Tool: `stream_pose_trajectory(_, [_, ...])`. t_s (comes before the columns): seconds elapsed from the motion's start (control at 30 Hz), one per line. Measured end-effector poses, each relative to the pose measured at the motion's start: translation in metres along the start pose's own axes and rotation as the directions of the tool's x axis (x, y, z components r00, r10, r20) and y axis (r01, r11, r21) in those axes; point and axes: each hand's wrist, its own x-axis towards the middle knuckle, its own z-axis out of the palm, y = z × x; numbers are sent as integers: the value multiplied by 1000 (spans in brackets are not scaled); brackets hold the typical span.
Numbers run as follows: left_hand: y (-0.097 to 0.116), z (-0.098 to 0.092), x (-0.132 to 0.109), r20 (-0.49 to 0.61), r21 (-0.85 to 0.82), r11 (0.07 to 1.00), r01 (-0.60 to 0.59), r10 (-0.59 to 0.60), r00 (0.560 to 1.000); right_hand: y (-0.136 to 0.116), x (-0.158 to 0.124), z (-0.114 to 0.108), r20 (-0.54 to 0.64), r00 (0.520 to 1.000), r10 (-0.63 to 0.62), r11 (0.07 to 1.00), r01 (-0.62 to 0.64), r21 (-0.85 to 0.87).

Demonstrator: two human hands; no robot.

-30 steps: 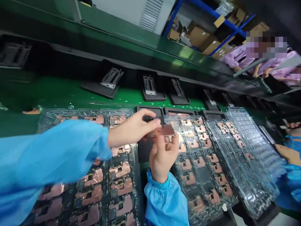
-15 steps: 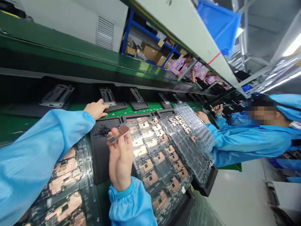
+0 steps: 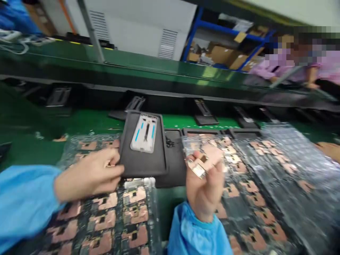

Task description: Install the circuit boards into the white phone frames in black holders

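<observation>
My left hand (image 3: 90, 173) grips the left edge of a shallow black tray (image 3: 145, 164), its fingers closed at the rim. In that tray lies a silver phone frame (image 3: 135, 141) with blue strips. My right hand (image 3: 203, 187) pinches a copper-coloured phone circuit board (image 3: 212, 154) between thumb and fingers, held up above the trays. Beneath and around my left hand is a clear plastic tray (image 3: 156, 219) of similar boards. Another clear tray (image 3: 235, 209) with boards lies under and right of my right hand.
A second black tray (image 3: 174, 166) with small black pieces sits partly under the held one. Along the green line (image 3: 175, 120) stand more phone frames on black holders (image 3: 205, 120). A co-worker's hand (image 3: 329, 150) is at the right by stacked clear trays (image 3: 305, 145).
My view has swung left. My left hand has brought a black tray with a phone frame from the line toward me, over the boards. My right hand still holds the circuit board.
</observation>
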Motion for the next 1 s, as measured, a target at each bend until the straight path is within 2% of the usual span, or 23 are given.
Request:
stream_pose_trajectory(0.03, [20,3,-30,-3,44,998,-44,44,999,-3,-4,-1,57,998,-5,999,7,-37])
stream_pose_trajectory(0.13, [70,16,-98,14,92,996,-15,13,1000,-9,-14,2,258,962,87,992,-59,-114])
stream_pose_trajectory(0.17, [79,20,-112,29,56,998,16,-17,999,-8,-15,5,305,944,128,988,-94,-125])
stream_pose_trajectory(0.23, [80,23,-123,88,-81,994,70,-63,994,-4,-15,12,352,916,193,979,-153,-137])
stream_pose_trajectory(0.33, [54,23,-102,72,-205,968,143,-131,989,9,-10,23,367,893,260,963,-212,-167])
stream_pose_trajectory(0.43, [22,28,-59,-4,-76,974,212,-212,977,22,-7,33,393,867,305,946,-230,-227])
stream_pose_trajectory(0.53, [9,40,-31,11,-1,977,214,-214,977,31,-7,42,426,840,336,921,-200,-333])
stream_pose_trajectory(0.63, [10,46,-27,29,6,981,195,-195,980,35,-9,47,449,830,330,899,-130,-419])
stream_pose_trajectory(0.87, [13,46,-33,73,27,989,147,-149,986,42,-13,53,530,811,249,822,112,-558])
stream_pose_trajectory(1.0, [10,48,-32,82,55,988,143,-147,986,45,-12,53,540,811,226,805,156,-572])
